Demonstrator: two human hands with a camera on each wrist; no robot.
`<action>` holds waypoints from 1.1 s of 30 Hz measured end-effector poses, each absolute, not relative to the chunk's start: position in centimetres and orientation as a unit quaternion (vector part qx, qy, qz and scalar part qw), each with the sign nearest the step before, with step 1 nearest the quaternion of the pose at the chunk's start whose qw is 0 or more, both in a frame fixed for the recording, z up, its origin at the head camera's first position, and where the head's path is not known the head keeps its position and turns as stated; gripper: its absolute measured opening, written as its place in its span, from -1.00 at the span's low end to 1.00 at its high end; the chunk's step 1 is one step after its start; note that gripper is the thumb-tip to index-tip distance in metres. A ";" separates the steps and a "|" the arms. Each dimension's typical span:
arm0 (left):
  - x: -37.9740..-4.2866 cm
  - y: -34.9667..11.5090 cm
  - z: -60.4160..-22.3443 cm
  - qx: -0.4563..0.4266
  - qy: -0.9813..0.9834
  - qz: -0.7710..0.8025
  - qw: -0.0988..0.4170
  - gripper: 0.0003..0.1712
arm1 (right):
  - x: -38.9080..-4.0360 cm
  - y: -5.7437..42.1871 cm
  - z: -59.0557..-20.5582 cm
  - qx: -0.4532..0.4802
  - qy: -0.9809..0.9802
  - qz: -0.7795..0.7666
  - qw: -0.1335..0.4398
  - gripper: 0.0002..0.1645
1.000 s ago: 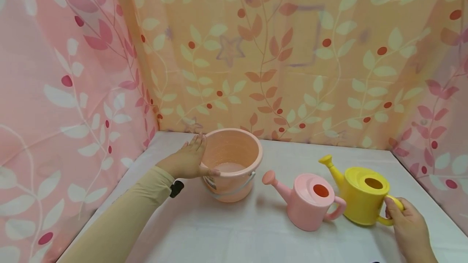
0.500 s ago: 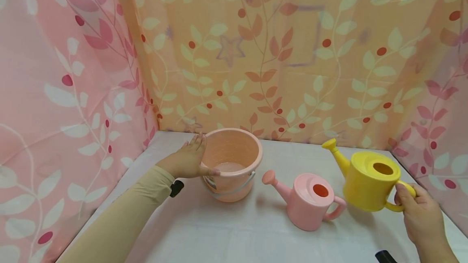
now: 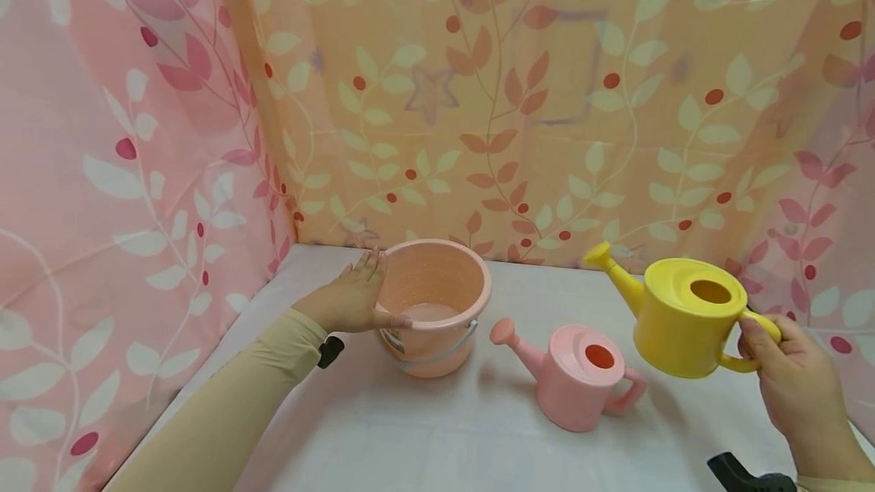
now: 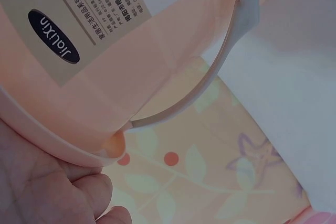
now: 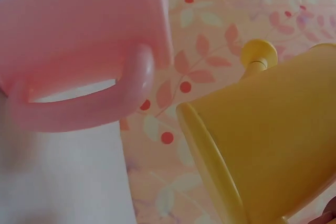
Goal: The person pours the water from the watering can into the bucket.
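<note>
My left hand (image 3: 350,301) rests with straight fingers along the left side of a peach plastic bucket (image 3: 437,351), its thumb lying over the near rim. The left wrist view shows the bucket's label (image 4: 63,32) and its grey bail handle (image 4: 210,77), with the fingers at the rim. On the right, my right hand (image 3: 800,378) grips the handle of a yellow watering can (image 3: 683,325) and holds it raised above the table, spout to the left. Between bucket and yellow can, a pink watering can (image 3: 577,386) stands upright on the table, spout also pointing left.
A white cloth covers the table (image 3: 410,439). Patterned fabric (image 3: 437,158) with leaves and berries rises behind it, and pink fabric (image 3: 123,249) walls the left side. The pink can's handle (image 5: 131,93) is close to the yellow can's body in the right wrist view.
My right hand has lifted the yellow watering can off the table, first up and to the right, then higher and slightly left. Left hand, bucket and pink can stay put.
</note>
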State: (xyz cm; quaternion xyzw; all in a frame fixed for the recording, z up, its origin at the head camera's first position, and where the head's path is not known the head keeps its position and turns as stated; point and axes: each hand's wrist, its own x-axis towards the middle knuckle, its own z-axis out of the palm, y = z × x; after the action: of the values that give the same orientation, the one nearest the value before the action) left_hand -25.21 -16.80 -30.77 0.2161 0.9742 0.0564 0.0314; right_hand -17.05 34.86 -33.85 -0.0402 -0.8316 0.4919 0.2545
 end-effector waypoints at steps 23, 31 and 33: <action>-25.1 -16.8 -30.6 0.217 0.974 0.059 0.036 0.43 | -18.5 31.1 -29.1 0.052 -0.857 0.445 0.255 -0.72; -25.3 -16.9 -30.7 0.213 0.975 0.056 0.041 0.46 | -18.8 29.2 -27.9 0.074 -0.867 0.426 0.248 -0.70; -25.3 -16.8 -30.7 0.211 0.975 0.056 0.042 0.46 | -18.9 28.7 -27.8 0.082 -0.865 0.428 0.250 -0.70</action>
State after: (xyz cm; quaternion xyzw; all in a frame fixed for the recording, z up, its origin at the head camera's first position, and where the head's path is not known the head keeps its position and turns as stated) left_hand -25.27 -16.84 -30.72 0.2115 0.9749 0.0558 0.0419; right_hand -18.92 28.74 -27.79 0.0822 -0.8646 0.4281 0.2501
